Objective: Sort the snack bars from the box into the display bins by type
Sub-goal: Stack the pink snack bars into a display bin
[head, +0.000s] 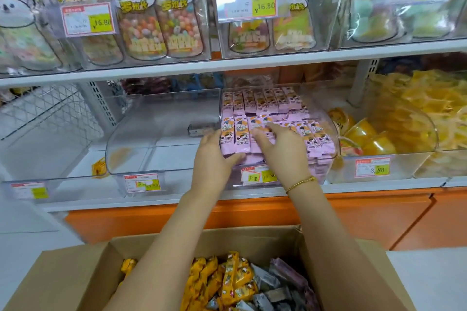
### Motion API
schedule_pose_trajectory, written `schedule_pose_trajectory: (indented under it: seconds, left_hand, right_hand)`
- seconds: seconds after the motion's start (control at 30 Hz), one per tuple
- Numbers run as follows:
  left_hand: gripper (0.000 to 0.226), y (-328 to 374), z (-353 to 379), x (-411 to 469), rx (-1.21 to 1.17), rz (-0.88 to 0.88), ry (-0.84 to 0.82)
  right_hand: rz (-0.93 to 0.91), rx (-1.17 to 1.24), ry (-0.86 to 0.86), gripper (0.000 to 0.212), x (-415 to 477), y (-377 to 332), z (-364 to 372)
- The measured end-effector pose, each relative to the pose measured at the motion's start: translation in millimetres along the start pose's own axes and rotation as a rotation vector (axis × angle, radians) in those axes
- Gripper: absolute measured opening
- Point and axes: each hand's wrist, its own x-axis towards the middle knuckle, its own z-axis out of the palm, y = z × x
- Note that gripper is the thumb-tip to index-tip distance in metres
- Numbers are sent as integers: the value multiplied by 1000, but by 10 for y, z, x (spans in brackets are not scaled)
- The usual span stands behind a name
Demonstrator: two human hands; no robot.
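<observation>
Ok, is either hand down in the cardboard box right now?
No: the left hand and right hand are both up at the display bin, touching the pink bars, well above the cardboard box.

Fox-topped candy bags (141,15), yellow jelly cups (364,134), orange cabinet (379,212)

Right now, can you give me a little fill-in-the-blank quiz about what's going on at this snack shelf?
The left hand and right hand both touch snack bars wrapped in ____.
The bracelet sits on the ____ wrist.
The yellow bars lie in a box made of ____.
Missing words: pink; right; cardboard.
</observation>
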Motion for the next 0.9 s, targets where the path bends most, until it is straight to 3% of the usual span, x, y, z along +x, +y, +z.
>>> schedule_pose_trajectory:
  seconds: [0.17,0.27,0.33,0.4,0.47,0.57,0.63,0.73,0.8,0.9]
  left_hand:
    - [67,-29,33,-14,-32,3,27]
    - [63,-90,10,-176,-85,25,70]
    - [48,-139,-3,-421,-129,37,132]
    - [23,-187,23,-712,-188,63,167]
    - [11,-281,132,-981,-214,73,124]
    - [26,-511,432,-1327,-176,17,-35]
    - [29,-670,657,-1552,-142,-32,-160]
    - [23,-825,1018,-1832,-90,-108,-379]
    - [17,-911,1315,-1961,-134,-215,-544]
    - [17,-1033,1734,-2128,-220,-411,-728]
  right_hand:
    - [-38,205,-124,43,-65,78,-44]
    - [4,338,-32,40,-173,207,-222]
    - [30,350,82,28,-283,355,-383]
    - [45,377,63,28,-415,572,-502]
    - [74,377,-83,36,-582,788,-540]
    - [134,19,-277,36,-780,1167,-486]
    - [182,-262,-517,38,-937,1365,-452]
    - [149,-531,-932,68,-1298,1585,-407]
    - [94,-530,-1089,78,-1543,1732,-376]
    - [144,-476,-1156,83,-1706,1982,-323]
